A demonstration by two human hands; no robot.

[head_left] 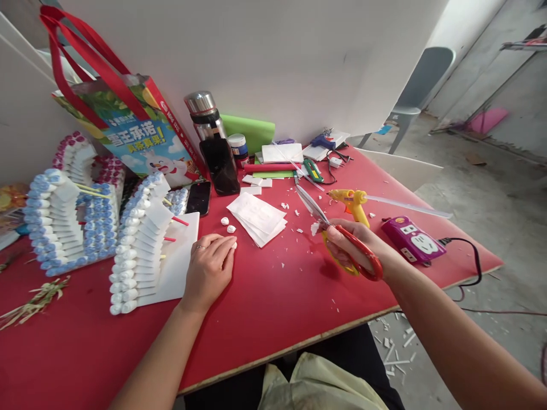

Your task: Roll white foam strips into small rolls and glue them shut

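Note:
My left hand (210,269) rests on the red table, fingers bent together around a small white rolled bud (235,245). Two more white buds (228,224) lie just beyond its fingertips. In my right hand (356,236) is a pair of scissors (362,252) with red and yellow handles, held above the table. Their blades point away and to the left, slightly apart. By the base of the blades shows a white scrap (315,229); whether it touches them I cannot tell. Between my hands and farther back lies a stack of thin white sheets (258,219).
Left stand fan-shaped pieces edged with white buds (128,259) and blue buds (43,228). A phone (199,198), thermos (203,114) and printed bag (141,136) are behind. Right are a yellow glue gun (351,200) and purple power strip (412,239) with a cord.

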